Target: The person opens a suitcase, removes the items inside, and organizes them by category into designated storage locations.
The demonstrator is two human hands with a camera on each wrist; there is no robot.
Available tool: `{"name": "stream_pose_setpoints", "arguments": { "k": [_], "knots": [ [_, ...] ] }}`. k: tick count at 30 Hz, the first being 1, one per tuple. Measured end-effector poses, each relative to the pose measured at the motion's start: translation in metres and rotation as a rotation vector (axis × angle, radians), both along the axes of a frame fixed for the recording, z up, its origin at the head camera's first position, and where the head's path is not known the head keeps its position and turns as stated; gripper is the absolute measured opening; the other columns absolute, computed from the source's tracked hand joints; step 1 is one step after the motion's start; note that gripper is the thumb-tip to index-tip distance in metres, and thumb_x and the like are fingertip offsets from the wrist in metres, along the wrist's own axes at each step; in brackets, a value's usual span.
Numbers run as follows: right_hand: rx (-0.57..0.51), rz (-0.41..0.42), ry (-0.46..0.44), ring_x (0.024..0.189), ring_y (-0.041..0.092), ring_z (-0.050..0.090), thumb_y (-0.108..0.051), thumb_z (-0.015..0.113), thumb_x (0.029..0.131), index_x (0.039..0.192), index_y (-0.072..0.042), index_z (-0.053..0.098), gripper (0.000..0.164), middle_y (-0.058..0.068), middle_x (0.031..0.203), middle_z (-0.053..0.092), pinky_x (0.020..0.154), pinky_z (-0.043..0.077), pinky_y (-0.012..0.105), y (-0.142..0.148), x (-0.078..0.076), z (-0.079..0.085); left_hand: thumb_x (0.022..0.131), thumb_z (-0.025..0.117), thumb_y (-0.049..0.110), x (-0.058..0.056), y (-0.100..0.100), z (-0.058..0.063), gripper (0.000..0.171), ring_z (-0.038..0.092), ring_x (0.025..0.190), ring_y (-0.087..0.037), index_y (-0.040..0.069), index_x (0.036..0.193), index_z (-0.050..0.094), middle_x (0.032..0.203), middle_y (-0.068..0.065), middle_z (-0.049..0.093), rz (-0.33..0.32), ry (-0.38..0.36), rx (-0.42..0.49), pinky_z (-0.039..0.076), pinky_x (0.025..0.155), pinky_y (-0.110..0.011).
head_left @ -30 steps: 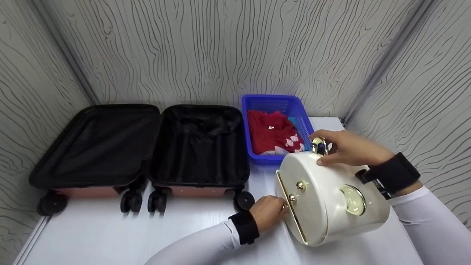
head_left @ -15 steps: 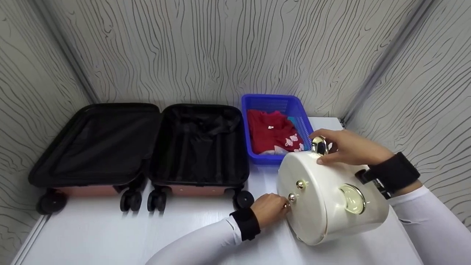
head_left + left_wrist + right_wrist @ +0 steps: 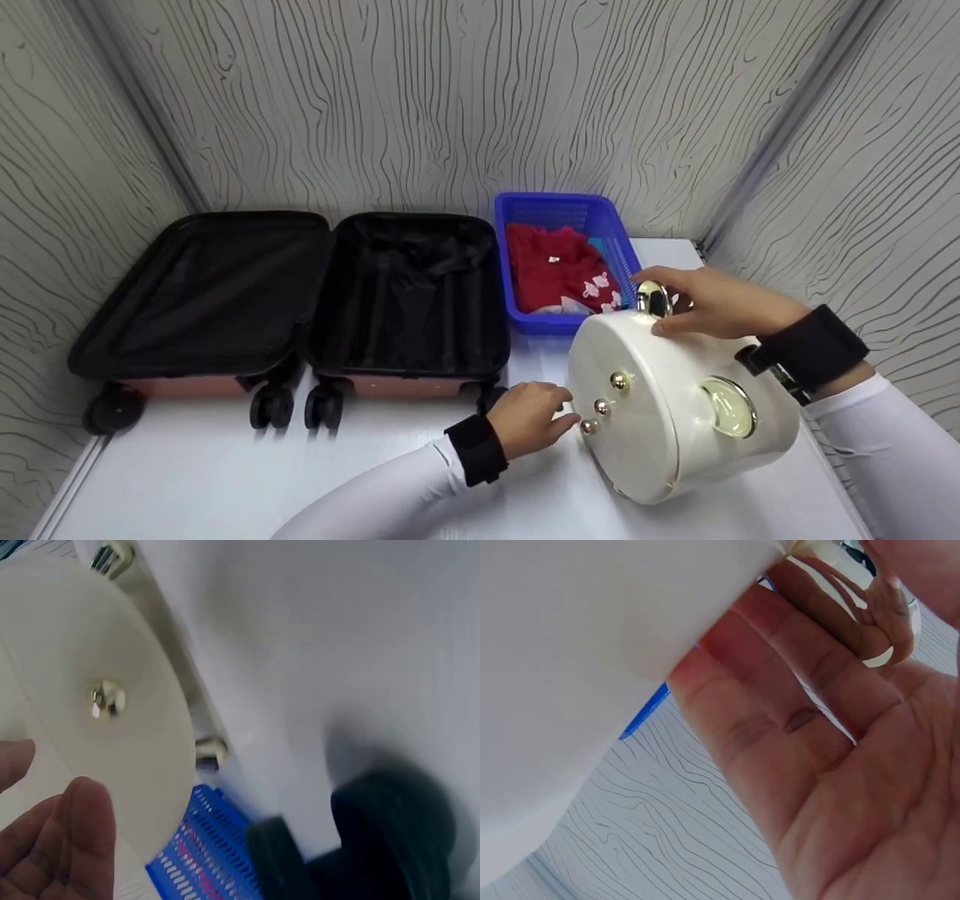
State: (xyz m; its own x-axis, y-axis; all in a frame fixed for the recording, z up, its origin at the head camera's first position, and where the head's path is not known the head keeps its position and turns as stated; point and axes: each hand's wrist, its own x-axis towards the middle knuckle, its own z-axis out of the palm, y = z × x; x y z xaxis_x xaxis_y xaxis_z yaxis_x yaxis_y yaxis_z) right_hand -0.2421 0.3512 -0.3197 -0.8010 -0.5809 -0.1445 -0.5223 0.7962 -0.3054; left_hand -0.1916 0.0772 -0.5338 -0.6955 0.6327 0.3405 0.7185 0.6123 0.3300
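Note:
A white rounded storage box (image 3: 697,420) with gold knobs on its flat face lies tilted on the table at the right in the head view. My right hand (image 3: 720,300) grips its upper side beside a shiny gold fitting (image 3: 654,298); in the right wrist view, straight fingers (image 3: 802,682) lie along the white wall. Just left of the flat face, my left hand (image 3: 531,420) holds nothing, thumb and fingers apart. Its thumb tip is close to the lowest gold knob (image 3: 589,427); whether they touch I cannot tell. The left wrist view shows a knob (image 3: 109,699) beyond the fingers.
An open suitcase (image 3: 409,300) with black lining and wheels lies at the left and middle. Beside it a blue basket (image 3: 551,326) holds folded clothes, a red garment (image 3: 551,270) on top. Patterned wall panels (image 3: 420,105) enclose the table (image 3: 360,480).
A gold-edged gap along the box's flat face has closed. My left hand has let go of the lowest knob and drawn back slightly left. The right hand keeps its grip.

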Motion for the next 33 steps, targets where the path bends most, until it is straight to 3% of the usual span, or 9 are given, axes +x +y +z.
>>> {"name": "stream_pose_setpoints", "arguments": {
  "k": [6,9,11,14,16,18,21,26,33],
  "knots": [
    [0.007,0.013,-0.052,0.084,0.007,0.067,-0.027,0.084,0.096,0.158,-0.015,0.05,0.072,-0.007,0.091,0.073,0.075,0.056,0.031,0.003,0.008,0.0,0.101,0.077,0.029,-0.001,-0.031,0.015,0.019,0.077,0.086,-0.009,0.012,0.109,0.081,0.096,0.002,0.082,0.003,-0.004,-0.004,0.061,0.076,-0.025],
    [0.048,-0.038,-0.075,0.097,0.019,0.074,-0.041,0.082,0.096,0.164,-0.006,0.04,0.087,0.003,0.107,0.078,0.086,0.061,0.044,0.002,0.019,0.005,0.1,0.077,0.027,-0.002,-0.051,0.023,0.021,0.077,0.09,-0.012,0.011,0.113,0.081,0.099,0.0,0.081,-0.022,0.002,-0.039,0.062,0.079,-0.027],
    [0.106,-0.088,-0.064,0.11,0.033,0.075,-0.054,0.081,0.094,0.161,0.001,0.042,0.095,0.015,0.121,0.078,0.094,0.06,0.057,-0.001,0.029,0.01,0.099,0.079,0.025,-0.002,-0.065,0.027,0.022,0.075,0.091,-0.014,0.01,0.114,0.081,0.1,0.0,0.08,-0.026,0.045,-0.048,0.062,0.079,-0.029],
    [0.206,-0.132,-0.031,0.109,0.035,0.074,-0.068,0.079,0.089,0.142,0.002,0.06,0.09,0.013,0.118,0.077,0.092,0.06,0.061,-0.007,0.046,0.015,0.096,0.081,0.025,-0.005,-0.084,0.029,0.021,0.071,0.089,-0.018,0.01,0.111,0.08,0.098,-0.001,0.077,0.007,0.146,-0.052,0.061,0.078,-0.032],
    [0.262,-0.142,-0.014,0.094,0.027,0.071,-0.072,0.079,0.084,0.116,-0.005,0.071,0.075,0.005,0.102,0.075,0.078,0.06,0.053,-0.012,0.054,0.015,0.093,0.083,0.025,-0.008,-0.096,0.029,0.022,0.068,0.087,-0.02,0.009,0.109,0.079,0.097,-0.002,0.075,0.051,0.186,-0.059,0.059,0.076,-0.034],
    [0.293,-0.136,-0.006,0.08,0.017,0.063,-0.073,0.082,0.081,0.096,-0.013,0.068,0.063,-0.002,0.087,0.067,0.066,0.054,0.043,-0.017,0.061,0.015,0.091,0.085,0.025,-0.01,-0.107,0.027,0.023,0.067,0.086,-0.021,0.009,0.107,0.078,0.096,-0.002,0.074,0.091,0.207,-0.079,0.058,0.073,-0.035],
    [0.312,-0.131,0.003,0.069,0.013,0.052,-0.068,0.087,0.076,0.082,-0.017,0.062,0.057,-0.006,0.076,0.057,0.058,0.044,0.035,-0.02,0.066,0.014,0.09,0.085,0.022,-0.012,-0.117,0.023,0.019,0.067,0.083,-0.021,0.01,0.101,0.077,0.092,-0.002,0.073,0.123,0.228,-0.097,0.057,0.07,-0.036],
    [0.303,-0.141,0.009,0.07,0.013,0.051,-0.061,0.092,0.073,0.089,-0.015,0.063,0.057,-0.006,0.079,0.057,0.06,0.043,0.035,-0.017,0.068,0.014,0.087,0.084,0.011,-0.016,-0.122,0.017,0.006,0.066,0.078,-0.021,0.012,0.09,0.078,0.085,-0.001,0.072,0.132,0.289,-0.075,0.056,0.066,-0.035],
    [0.297,-0.17,-0.042,0.081,0.016,0.059,-0.051,0.099,0.065,0.11,-0.012,0.065,0.068,-0.004,0.091,0.066,0.07,0.052,0.04,0.004,0.071,0.016,0.082,0.082,0.0,-0.017,-0.122,0.017,0.013,0.066,0.076,-0.021,0.013,0.086,0.081,0.082,-0.001,0.072,0.136,0.32,-0.051,0.057,0.064,-0.035]
  ]
}}
